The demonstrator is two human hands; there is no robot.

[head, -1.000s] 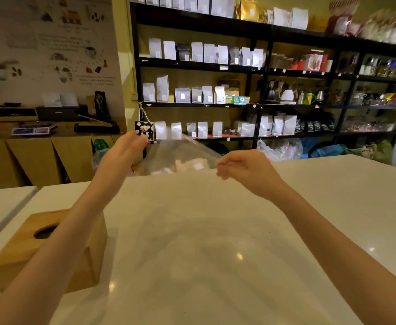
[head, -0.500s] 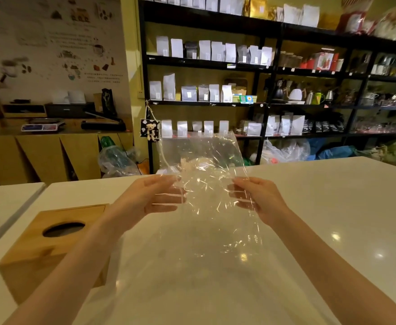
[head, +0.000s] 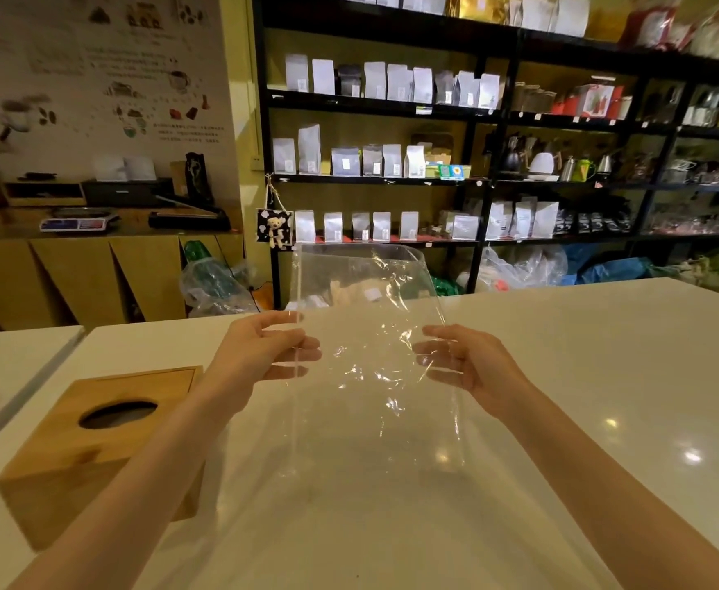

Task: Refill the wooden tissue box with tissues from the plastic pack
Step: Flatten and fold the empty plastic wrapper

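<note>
Both hands (head: 259, 355) grip plastic pack (head: 370, 355) edges.

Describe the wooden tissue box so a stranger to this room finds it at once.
Start at the big white table in front of the black shelves. The wooden tissue box sits near its left edge, beside the left hand's forearm. It is the only wooden block there, with a dark oval slot on top, unlike the clear plastic pack held up.
</note>
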